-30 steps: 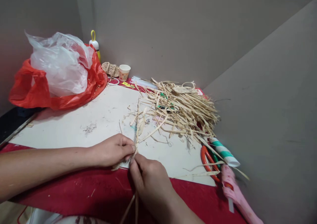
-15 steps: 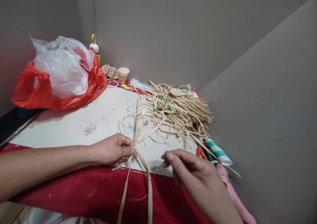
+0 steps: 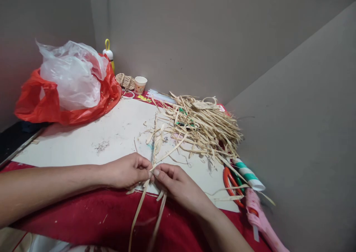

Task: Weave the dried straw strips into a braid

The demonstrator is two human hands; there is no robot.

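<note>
At the front edge of the white board, my left hand (image 3: 132,171) is closed in a pinch on a thin straw braid (image 3: 152,153). My right hand (image 3: 174,181) meets it from the right, thumb and forefinger pinched on the same braid where the strands come together. The braid runs away from me across the board. Two long loose straw strands (image 3: 137,218) hang from the hands over the red cloth toward me. My fingertips cover the crossing of the strands.
A heap of dry straw (image 3: 214,124) lies at the back right. Orange-handled scissors (image 3: 228,183), a green-and-white striped roll (image 3: 249,174) and a pink glue gun (image 3: 257,211) line the right edge. Red and clear plastic bags (image 3: 69,85), a woven straw piece (image 3: 125,81) and a paper cup (image 3: 140,85) stand behind.
My right hand has moved left from above the board's right part to the braid and closed on it. The left hand keeps its pinch in nearly the same place.
</note>
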